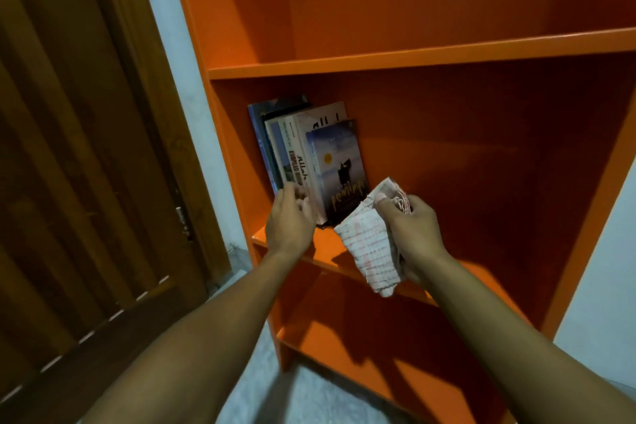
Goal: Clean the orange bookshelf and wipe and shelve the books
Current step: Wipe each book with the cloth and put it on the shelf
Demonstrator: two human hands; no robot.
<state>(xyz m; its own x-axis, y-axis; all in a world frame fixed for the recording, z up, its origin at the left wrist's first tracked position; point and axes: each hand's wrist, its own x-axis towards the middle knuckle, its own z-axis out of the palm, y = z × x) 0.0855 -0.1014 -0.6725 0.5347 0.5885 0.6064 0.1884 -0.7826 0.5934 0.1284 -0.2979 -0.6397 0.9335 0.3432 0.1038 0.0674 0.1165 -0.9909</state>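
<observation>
Roughly 5 books (306,155); 1 cloth (370,248)

The left hand (290,220) covered the lower spines of the books (303,155), whose small spine lettering was unreadable, the cloth (370,251) hid the right hand's (414,231) palm, and the frame cut off the bookshelf's (413,58) right side.

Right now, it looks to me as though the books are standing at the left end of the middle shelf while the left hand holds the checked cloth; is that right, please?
Not quite: the head view shows the checked cloth in the right hand, not the left. The left hand rests against the books, which do stand at the left end of the middle shelf.
</observation>
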